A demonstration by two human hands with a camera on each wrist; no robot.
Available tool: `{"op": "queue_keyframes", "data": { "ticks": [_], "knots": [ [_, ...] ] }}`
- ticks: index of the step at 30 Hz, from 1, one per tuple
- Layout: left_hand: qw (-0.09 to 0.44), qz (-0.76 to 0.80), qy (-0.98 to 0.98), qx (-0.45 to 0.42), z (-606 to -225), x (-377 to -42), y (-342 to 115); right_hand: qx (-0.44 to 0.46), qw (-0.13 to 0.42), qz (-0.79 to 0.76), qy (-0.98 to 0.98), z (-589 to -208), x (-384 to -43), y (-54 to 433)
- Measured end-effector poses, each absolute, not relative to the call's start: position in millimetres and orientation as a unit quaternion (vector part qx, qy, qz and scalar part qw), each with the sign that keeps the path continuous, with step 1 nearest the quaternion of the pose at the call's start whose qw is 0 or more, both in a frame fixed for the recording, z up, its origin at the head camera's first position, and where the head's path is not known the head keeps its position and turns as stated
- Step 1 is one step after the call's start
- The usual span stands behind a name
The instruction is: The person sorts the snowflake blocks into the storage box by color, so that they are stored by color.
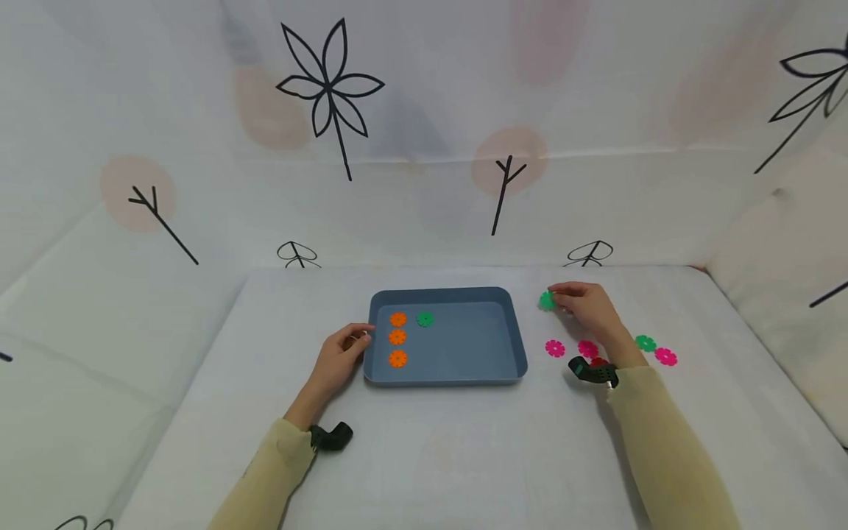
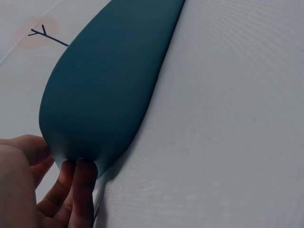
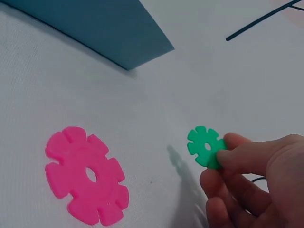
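A blue-grey tray (image 1: 450, 374) lies on the table with three orange flower-shaped discs (image 1: 397, 337) in a column at its left and one green disc (image 1: 425, 319) beside the top one. At the tray's left rim, my left hand (image 1: 339, 357) holds the edge; the left wrist view shows fingertips (image 2: 85, 166) against the tray's outer wall (image 2: 104, 85). Right of the tray, my right hand (image 1: 589, 305) pinches a green notched disc (image 3: 204, 146) between thumb and finger, raised over the table with its shadow below.
Several loose discs lie right of the tray: a pink one (image 1: 555, 348), another pink one (image 1: 587, 349), a red one (image 1: 598, 362) partly hidden by the right wrist, a green one (image 1: 645, 343) and a pink one (image 1: 665, 356). A patterned white cloth (image 1: 411, 206) hangs behind the table.
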State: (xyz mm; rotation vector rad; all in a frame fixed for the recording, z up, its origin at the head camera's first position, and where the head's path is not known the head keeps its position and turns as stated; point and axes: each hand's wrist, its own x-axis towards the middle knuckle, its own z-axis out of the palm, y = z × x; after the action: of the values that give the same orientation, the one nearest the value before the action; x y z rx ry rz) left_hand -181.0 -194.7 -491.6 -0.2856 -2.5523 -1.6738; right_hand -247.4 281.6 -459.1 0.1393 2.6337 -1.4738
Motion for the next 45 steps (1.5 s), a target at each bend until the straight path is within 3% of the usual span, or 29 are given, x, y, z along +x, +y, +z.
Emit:
{"op": "queue_keyframes", "data": {
  "ticks": [15, 28, 45],
  "knots": [
    [0.056, -0.541, -0.832, -0.105, -493, -180, -195, 0.006, 0.032, -0.514, 0.857, -440, -249, 267],
    [0.037, -0.541, -0.835, -0.090, -489, -182, -194, -0.061, 0.031, -0.496, 0.866, -421, -254, 227],
    [0.029, -0.547, -0.832, -0.088, -492, -183, -196, -0.116, 0.079, -0.512, 0.847, -425, -270, 177]
  ]
}}
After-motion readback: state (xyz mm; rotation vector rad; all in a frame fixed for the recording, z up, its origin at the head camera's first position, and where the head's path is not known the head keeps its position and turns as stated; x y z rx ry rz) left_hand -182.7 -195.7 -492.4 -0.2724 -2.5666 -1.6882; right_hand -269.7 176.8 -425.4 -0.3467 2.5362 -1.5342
